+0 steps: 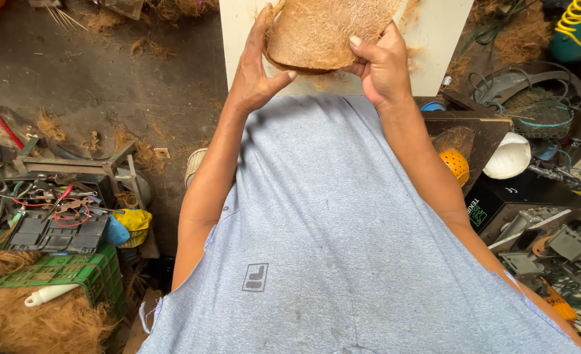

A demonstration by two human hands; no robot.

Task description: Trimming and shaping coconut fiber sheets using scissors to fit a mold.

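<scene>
Filling the lower middle of the view, a grey-blue shirt is seen from above, with both bare forearms reaching forward from it. To the left, low down, a green crate is heaped with brown fibre, and a white handle lies on that heap. Just beyond it a black tray of red wires and small parts is set beside a yellow cloth. To the right, grey metal parts are piled near an orange perforated ball and a white shell-like piece. Farther out, the left hand is laid open against the left edge of a coconut husk, its thumb pressed up under the lower rim and its fingers stretched along the side. The right hand is closed on the husk's lower right edge, thumb on the near face, fingers curled behind it. The husk is thus held between the two hands, above and beyond them, its hairy brown face turned toward the camera and its top cut off by the frame. Behind it a pale board stands upright. At the far right corner a yellow coiled hose is seen, and dark ground strewn with fibre lies at the far left.
</scene>
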